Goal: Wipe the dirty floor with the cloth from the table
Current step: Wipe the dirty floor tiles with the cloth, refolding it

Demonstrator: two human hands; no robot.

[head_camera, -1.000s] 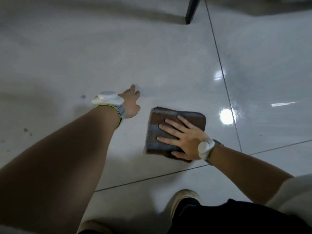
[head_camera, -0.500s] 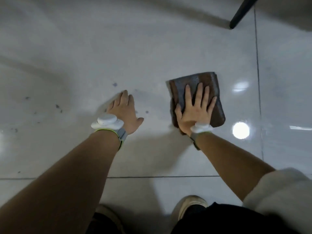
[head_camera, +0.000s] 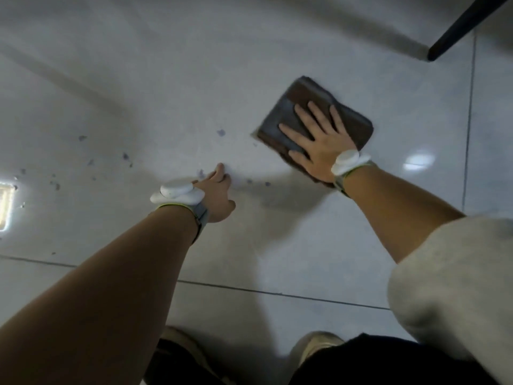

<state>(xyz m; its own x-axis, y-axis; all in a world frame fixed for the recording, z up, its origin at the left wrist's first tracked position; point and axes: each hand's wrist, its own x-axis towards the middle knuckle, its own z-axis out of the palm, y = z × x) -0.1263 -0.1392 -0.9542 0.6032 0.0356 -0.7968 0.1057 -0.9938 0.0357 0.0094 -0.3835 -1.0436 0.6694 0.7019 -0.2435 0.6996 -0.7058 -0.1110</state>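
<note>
A folded brown cloth (head_camera: 301,99) lies flat on the glossy white tiled floor (head_camera: 166,79). My right hand (head_camera: 316,140) presses down on it with fingers spread, palm covering its near half. My left hand (head_camera: 218,194) rests flat on the floor to the left of the cloth, holding nothing, fingers pointing away from me. Several small dark dirt specks (head_camera: 126,156) dot the tile left of both hands, one speck (head_camera: 221,132) lying between my left hand and the cloth.
A black furniture leg (head_camera: 455,34) stands on the floor at the upper right. Tile joints (head_camera: 277,293) run across below my arms and down the right side. My shoes (head_camera: 316,344) show at the bottom edge.
My right hand has slid the cloth away from me and to the right while turning it. My left hand has stayed planted on the floor. More dirt specks show at the left.
</note>
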